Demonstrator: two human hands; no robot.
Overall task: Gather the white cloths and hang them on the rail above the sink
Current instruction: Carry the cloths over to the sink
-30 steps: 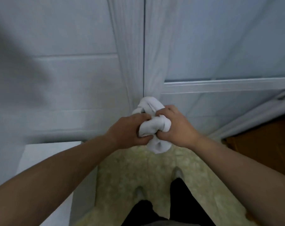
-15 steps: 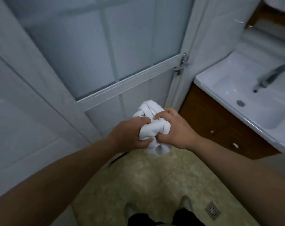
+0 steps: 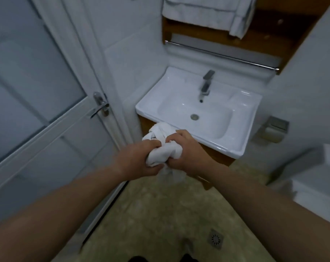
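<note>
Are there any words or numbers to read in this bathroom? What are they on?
None: no word, number, brand or sign can be read.
The bunched white cloths gripped by the left hand and right hand are plain.
The white ceramic sink, its grey metal tap, the silver door handle and the metal paper holder show no marking.
The picture is dim, so tiny print could be missed.
</note>
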